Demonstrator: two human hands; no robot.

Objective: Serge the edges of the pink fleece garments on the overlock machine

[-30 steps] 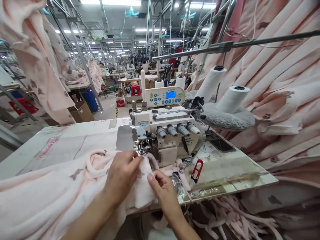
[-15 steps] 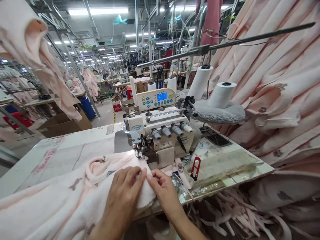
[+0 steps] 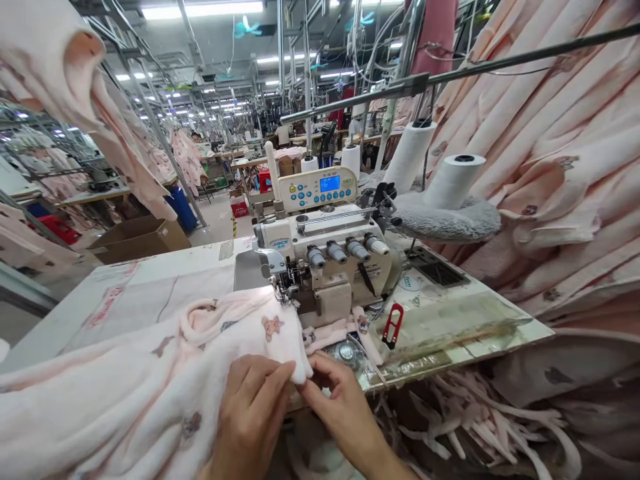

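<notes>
A pale pink fleece garment piece with small bear prints spreads over the table's left side. Its far edge lies under the presser foot of a white overlock sewing machine. My left hand is closed on the cloth's near corner, thumb pressed to the fingers. Just to its right, my right hand pinches the same corner edge between thumb and fingers. Both hands are at the table's front edge, a little below the needle area. The fabric layers between the fingertips are partly hidden.
Red thread snips lie right of the machine. Cones of white thread stand behind it, one on a grey fluffy pad. Pink fabric hangs along the right, above loose fabric strips. A cardboard box stands beyond the table.
Both hands have slid down the cloth edge towards me, away from the needle, uncovering a bear print. The view has shifted slightly.
</notes>
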